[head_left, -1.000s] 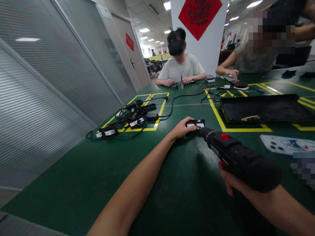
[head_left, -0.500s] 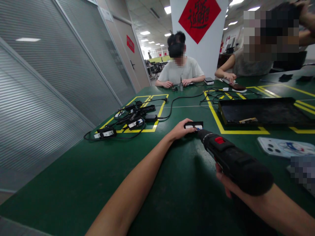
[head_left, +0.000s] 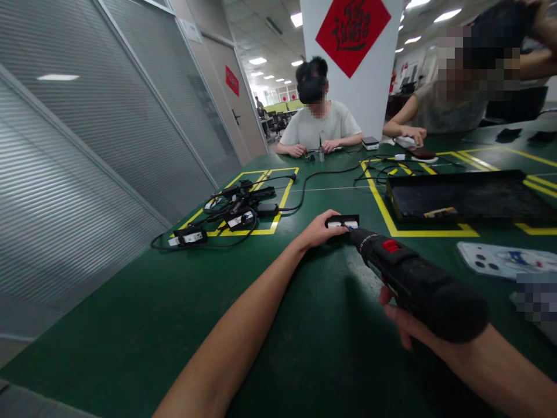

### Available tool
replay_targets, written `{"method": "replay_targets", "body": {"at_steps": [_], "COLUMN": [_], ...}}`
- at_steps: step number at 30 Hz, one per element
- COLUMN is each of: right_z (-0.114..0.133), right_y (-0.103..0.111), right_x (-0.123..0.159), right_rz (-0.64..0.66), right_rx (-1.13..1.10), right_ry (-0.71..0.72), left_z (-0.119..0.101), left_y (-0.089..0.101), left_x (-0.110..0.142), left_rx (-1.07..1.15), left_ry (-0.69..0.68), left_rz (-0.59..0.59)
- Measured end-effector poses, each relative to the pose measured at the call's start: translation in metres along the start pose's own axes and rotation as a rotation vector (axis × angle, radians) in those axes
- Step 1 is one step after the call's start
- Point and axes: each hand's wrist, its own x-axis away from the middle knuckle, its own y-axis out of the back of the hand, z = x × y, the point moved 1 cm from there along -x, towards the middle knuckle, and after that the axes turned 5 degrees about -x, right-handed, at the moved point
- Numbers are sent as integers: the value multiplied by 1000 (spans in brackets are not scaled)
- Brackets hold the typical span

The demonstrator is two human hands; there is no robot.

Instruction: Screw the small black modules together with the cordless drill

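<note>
My left hand (head_left: pixel 321 231) is closed on the left end of a small black-and-white rectangular block (head_left: pixel 351 221), which resembles the power adapters in the pile, and steadies it on the green table. A black cordless drill (head_left: pixel 413 278) with a red switch on top is gripped by my right hand (head_left: pixel 402 319); the drill body hides part of the fingers. The drill's front end meets the near side of the block, close to my left fingertips. Whether the bit touches a screw is too small to tell.
Black adapters and cables (head_left: pixel 237 209) lie heaped within yellow tape at left. A black tray (head_left: pixel 470 197) holding a small yellowish item stands at right, with a phone (head_left: pixel 505 258) nearer me. Two people sit across the green table (head_left: pixel 130 325); a power cord (head_left: pixel 326 172) crosses it.
My hands, the block and the drill hold nearly the same place. The drill's rear has shifted slightly right. The person at right has moved their head and hand a little.
</note>
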Motion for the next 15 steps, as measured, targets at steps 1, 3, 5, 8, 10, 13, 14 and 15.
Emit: {"method": "replay_targets", "body": {"at_steps": [1,3,5,8,10,13,14,15], "right_z": [1,3,2,-6,-13,-16,-16,-15], "right_y": [2,8,13,14,12,8,6,6], "right_x": [0,1,2,-3,-6,-7,-6,-5], "right_rz": [-20,25,65,103,82,29,17,8], "right_rx": [11,31,40,4,-28,-25,-26,-29], "right_ry": [-5,-4,13,41,80,123,132,141], "left_z": [0,0,0,0,1,1,2,2], "left_y": [0,1,2,1,1,0,0,0], "left_x": [0,0,0,0,0,0,0,0], "left_rx": [-4,-10,-13,-7,12,37,39,37], "left_ry": [-6,-19,-22,-16,-15,-12,-10,-9], "left_rz": [0,1,1,-2,-4,4,3,2]}}
